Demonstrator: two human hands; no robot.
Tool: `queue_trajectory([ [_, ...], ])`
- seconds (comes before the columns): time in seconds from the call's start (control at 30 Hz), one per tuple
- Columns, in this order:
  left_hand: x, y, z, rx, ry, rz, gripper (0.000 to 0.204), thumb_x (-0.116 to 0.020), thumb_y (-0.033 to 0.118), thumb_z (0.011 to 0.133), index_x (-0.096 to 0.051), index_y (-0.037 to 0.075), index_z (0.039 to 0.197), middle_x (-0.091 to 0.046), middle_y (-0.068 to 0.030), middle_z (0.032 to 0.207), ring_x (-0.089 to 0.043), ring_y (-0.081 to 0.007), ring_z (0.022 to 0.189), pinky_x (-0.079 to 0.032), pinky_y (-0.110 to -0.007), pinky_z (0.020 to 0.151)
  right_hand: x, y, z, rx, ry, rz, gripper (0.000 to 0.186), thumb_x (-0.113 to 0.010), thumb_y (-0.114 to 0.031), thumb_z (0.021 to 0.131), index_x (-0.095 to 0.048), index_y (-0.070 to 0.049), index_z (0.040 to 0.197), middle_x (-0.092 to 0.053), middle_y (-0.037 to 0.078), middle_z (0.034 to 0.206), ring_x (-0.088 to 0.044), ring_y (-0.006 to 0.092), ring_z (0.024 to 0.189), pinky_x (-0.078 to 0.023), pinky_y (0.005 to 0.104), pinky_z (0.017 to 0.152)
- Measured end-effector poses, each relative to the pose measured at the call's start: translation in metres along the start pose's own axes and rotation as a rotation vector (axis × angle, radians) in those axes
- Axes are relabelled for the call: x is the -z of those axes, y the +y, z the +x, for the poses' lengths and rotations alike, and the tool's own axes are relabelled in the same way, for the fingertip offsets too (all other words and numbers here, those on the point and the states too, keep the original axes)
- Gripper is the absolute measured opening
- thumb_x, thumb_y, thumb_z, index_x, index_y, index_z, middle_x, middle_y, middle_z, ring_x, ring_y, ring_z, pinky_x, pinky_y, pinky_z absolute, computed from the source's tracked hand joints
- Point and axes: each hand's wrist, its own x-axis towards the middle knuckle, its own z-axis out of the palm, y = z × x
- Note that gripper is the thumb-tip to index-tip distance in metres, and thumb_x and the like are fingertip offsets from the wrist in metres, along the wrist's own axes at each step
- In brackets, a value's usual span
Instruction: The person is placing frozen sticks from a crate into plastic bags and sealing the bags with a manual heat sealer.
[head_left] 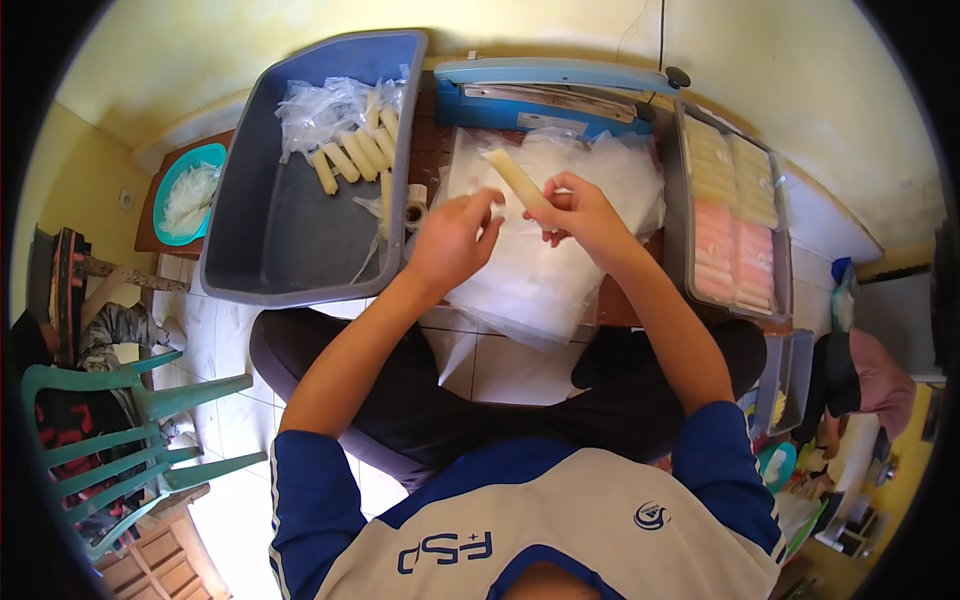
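Observation:
My right hand (583, 222) grips the lower end of a pale yellow, tube-shaped stick (517, 180) wrapped in clear plastic. The stick slants up to the left above a stack of clear plastic bags (530, 262). Just left of it is my left hand (458, 238), its fingers loosely curled and apart, with nothing seen in them. A grey-blue tub (290, 290) to the left holds several like yellow sticks (360, 152) and a heap of clear plastic wrappers (325, 112). Between tub and bags stands a small roll of tape (415, 212).
Behind the bags sits a blue bag sealer (560, 95) with a long arm. At right, a grey crate (688, 290) holds packed yellow and pink sticks. A turquoise basin (178, 238) with clear plastic is far left; a green chair (150, 400) stands lower left. Another person (870, 380) is at right.

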Motion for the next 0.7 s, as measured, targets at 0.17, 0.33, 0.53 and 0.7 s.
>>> queue_trajectory([
  [0.17, -0.037, -0.037, -0.027, -0.141, -0.450, 0.127, 0.034, -0.077, 0.014, 0.074, -0.065, 0.007, 0.105, -0.067, -0.0092, 0.101, -0.064, -0.0270, 0.097, -0.050, -0.039, 0.081, 0.030, 0.045, -0.021, -0.054, 0.149, 0.124, 0.026, -0.072, -0.014, 0.088, -0.049, -0.005, 0.099, -0.070, 0.012, 0.087, -0.062, 0.0133, 0.065, -0.052, 0.0262, 0.059],
  [0.33, -0.052, -0.046, -0.040, -0.218, -0.506, 0.185, 0.035, -0.078, 0.018, 0.074, -0.064, 0.007, 0.104, -0.063, -0.0095, 0.116, -0.058, -0.0289, 0.111, -0.048, -0.038, 0.091, 0.038, 0.051, -0.025, -0.028, 0.144, 0.135, 0.024, -0.070, -0.017, 0.091, -0.049, -0.010, 0.098, -0.070, 0.013, 0.101, -0.059, 0.0114, 0.068, -0.050, 0.0248, 0.066],
  [0.53, -0.058, -0.050, -0.045, -0.291, -0.500, 0.239, 0.025, -0.072, 0.013, 0.078, -0.064, 0.007, 0.101, -0.063, -0.0094, 0.121, -0.061, -0.0290, 0.110, -0.050, -0.040, 0.092, 0.043, 0.049, -0.025, -0.037, 0.176, 0.128, 0.023, -0.070, -0.018, 0.091, -0.049, -0.011, 0.097, -0.070, 0.013, 0.100, -0.059, 0.0105, 0.068, -0.049, 0.0244, 0.066],
  [0.7, -0.059, -0.052, -0.048, -0.413, -0.416, 0.334, 0.020, -0.069, 0.010, 0.081, -0.063, 0.005, 0.100, -0.064, -0.0108, 0.117, -0.062, -0.0292, 0.108, -0.051, -0.040, 0.090, 0.042, 0.041, -0.026, -0.022, 0.190, 0.145, 0.022, -0.069, -0.015, 0.091, -0.049, -0.007, 0.099, -0.071, 0.014, 0.097, -0.061, 0.0128, 0.069, -0.052, 0.0257, 0.066],
])
